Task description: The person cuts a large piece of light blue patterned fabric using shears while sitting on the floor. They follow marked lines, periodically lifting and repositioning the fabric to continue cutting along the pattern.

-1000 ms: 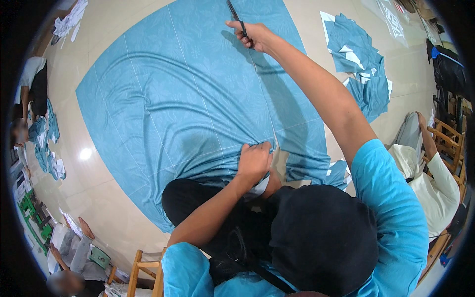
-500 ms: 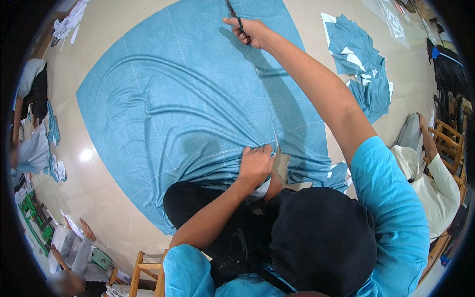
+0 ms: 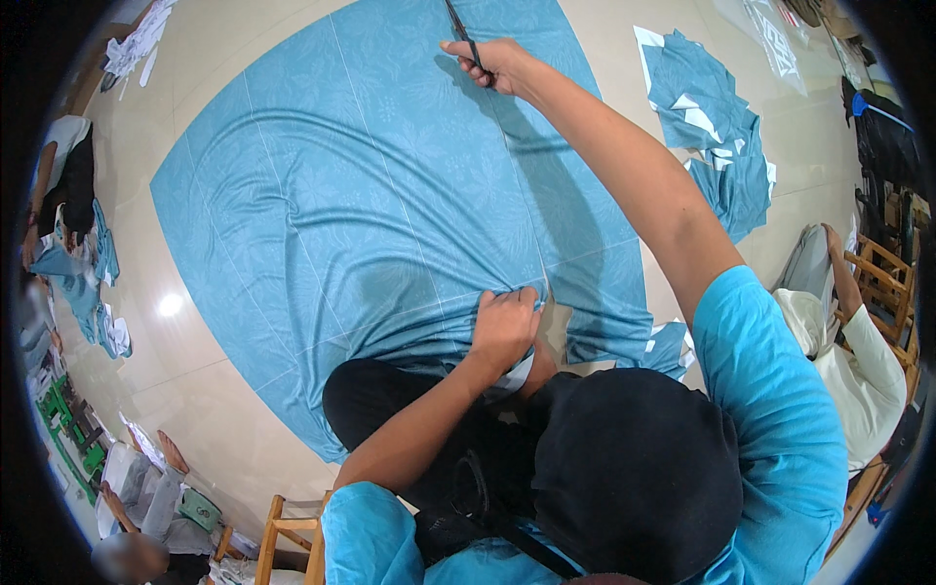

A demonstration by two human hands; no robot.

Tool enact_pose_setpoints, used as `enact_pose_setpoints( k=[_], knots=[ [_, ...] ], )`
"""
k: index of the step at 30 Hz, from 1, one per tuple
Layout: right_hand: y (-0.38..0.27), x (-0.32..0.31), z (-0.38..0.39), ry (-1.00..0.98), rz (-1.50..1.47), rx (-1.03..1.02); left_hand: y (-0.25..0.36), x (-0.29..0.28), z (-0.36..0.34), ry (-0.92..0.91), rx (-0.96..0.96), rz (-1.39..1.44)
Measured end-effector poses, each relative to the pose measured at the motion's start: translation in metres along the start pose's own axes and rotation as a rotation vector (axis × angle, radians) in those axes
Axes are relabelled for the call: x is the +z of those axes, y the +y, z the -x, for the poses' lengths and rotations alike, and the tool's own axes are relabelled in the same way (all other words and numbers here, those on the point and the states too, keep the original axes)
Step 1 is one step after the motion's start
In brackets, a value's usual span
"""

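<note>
A large sheet of teal patterned fabric (image 3: 322, 166), marked with thin pale lines, is spread over the floor in front of me. Its near part is gathered into folds beside my bent knee. My left hand (image 3: 504, 327) is closed on the bunched near edge, where a slit runs up from the cloth's border. Far out, near the top of the view, my right hand (image 3: 487, 65) grips a pair of dark scissors (image 3: 461, 27) above the fabric, blades pointing away. The tips of the blades run out at the upper rim.
Cut teal and white fabric pieces (image 3: 697, 107) lie on the tiled floor to the right. A person in a pale top (image 3: 858, 390) sits at the right beside a wooden chair (image 3: 882, 268). Other people sit along the left. A wooden stool (image 3: 283, 531) stands at lower left.
My hands, the scissors and the fabric hold almost the same places. At the far left, a person has shifted, and more teal cloth shows there.
</note>
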State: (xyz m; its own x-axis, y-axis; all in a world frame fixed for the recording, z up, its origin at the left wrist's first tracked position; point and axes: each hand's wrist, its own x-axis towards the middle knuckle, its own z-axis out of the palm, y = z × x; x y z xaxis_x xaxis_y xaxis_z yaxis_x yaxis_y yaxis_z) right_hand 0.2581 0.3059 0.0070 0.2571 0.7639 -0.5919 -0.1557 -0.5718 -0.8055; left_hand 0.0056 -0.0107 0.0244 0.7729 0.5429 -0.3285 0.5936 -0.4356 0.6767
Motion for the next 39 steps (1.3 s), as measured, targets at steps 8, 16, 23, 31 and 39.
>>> enact_pose_setpoints(
  k=[8,16,23,31,39],
  knots=[
    [-0.015,0.002,-0.007,-0.022,-0.072,0.007,0.001,0.003,0.0,0.024,-0.006,-0.003],
    [-0.014,0.005,-0.021,-0.027,-0.062,-0.021,-0.002,0.005,0.0,0.028,0.003,0.003],
    [-0.014,0.004,-0.025,-0.034,-0.067,-0.002,-0.003,0.005,0.0,0.049,0.019,0.006],
    [-0.011,0.006,-0.03,-0.017,-0.039,0.002,0.0,0.004,0.0,0.025,-0.008,0.012],
    [-0.018,0.005,-0.028,0.004,-0.064,0.022,-0.002,0.005,0.0,0.016,-0.007,0.025]
  ],
)
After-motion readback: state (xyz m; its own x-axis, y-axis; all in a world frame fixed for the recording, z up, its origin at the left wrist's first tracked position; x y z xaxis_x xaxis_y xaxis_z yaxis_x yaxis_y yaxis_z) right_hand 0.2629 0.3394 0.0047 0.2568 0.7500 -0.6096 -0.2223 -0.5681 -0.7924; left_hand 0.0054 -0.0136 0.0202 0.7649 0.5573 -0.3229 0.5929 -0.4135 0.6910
